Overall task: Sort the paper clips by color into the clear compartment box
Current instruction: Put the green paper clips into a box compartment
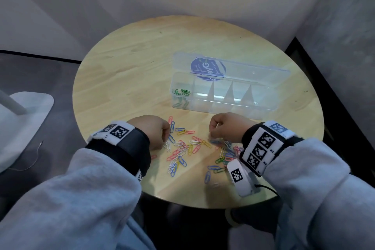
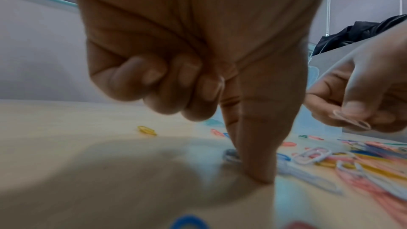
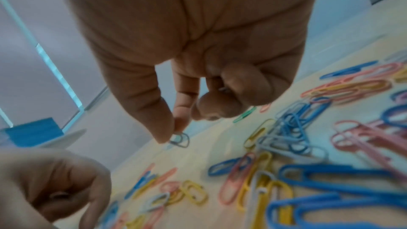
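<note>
Several coloured paper clips [image 1: 182, 148] lie scattered on the near part of the round wooden table [image 1: 132, 67]. Behind them stands the clear compartment box [image 1: 223, 108] with its lid [image 1: 253, 71] open; green clips [image 1: 181, 92] lie in its leftmost compartment. My left hand [image 1: 165, 144] is at the left of the pile, thumb and forefinger [image 2: 257, 145] pointing down and pinching a pale clip [image 2: 231, 157] on the tabletop, the other fingers curled. My right hand [image 1: 212, 134] hovers at the right of the pile and pinches a pale bluish clip [image 3: 180, 139] between thumb and forefinger just above the table.
The box's other compartments look empty. More clips [image 1: 227, 154] lie under and beside my right wrist. The table's near edge [image 1: 192, 206] is close to my body. A white stand base [image 1: 26, 111] sits on the floor to the left, and walls enclose the far side.
</note>
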Available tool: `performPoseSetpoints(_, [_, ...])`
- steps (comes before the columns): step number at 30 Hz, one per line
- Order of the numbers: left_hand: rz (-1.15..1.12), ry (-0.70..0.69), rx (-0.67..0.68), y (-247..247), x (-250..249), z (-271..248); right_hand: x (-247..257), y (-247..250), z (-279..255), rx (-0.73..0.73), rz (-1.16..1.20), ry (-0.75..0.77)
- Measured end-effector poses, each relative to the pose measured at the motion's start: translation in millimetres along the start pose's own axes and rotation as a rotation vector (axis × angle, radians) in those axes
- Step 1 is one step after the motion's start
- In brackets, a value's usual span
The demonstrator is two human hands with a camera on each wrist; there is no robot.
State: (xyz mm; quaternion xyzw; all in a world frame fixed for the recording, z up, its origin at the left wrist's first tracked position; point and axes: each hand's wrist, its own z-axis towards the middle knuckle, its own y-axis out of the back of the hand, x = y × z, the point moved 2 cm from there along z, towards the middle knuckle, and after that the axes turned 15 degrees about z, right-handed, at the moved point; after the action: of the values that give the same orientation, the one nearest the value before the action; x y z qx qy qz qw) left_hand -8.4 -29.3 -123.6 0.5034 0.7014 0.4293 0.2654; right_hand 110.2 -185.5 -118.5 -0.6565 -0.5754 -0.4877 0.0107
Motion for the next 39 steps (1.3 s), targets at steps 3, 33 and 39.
performPoseSetpoints(3, [0.021,0.022,0.008,-1.1,-1.9,-0.1,0.9,0.7,-2.6,0.037,0.092,0.005])
performPoseSetpoints(33, [-1.438,0.071,0.067,22.8,39.7,-17.6,35.8,-43.1,1.5,0.151,-0.139,0.095])
performPoseSetpoints(39, [-1.604,0.008,0.137,26.8,44.5,-23.9,46.7,-58.7,2.6,0.196,-0.517,0.175])
